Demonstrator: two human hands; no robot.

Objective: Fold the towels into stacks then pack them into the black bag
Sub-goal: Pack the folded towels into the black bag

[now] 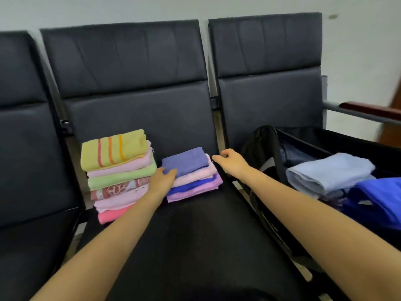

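Observation:
Two stacks of folded towels sit on the middle black seat (195, 224). The tall stack (118, 174) on the left has a yellow striped towel on top. The short stack (192, 173) has a purple towel on top, with pink, blue and lilac ones under it. My left hand (163, 179) touches the short stack's left side, thumb on the purple towel. My right hand (232, 161) hovers just right of that stack, fingers loosely curled, holding nothing. The open black bag (303, 137) on the right seat holds a light blue folded towel (327, 170) and a dark blue one (377, 200).
Three black padded chairs stand in a row against a pale wall. A wooden-topped armrest (368, 110) runs past the bag at the far right. The left seat (32, 246) holds nothing.

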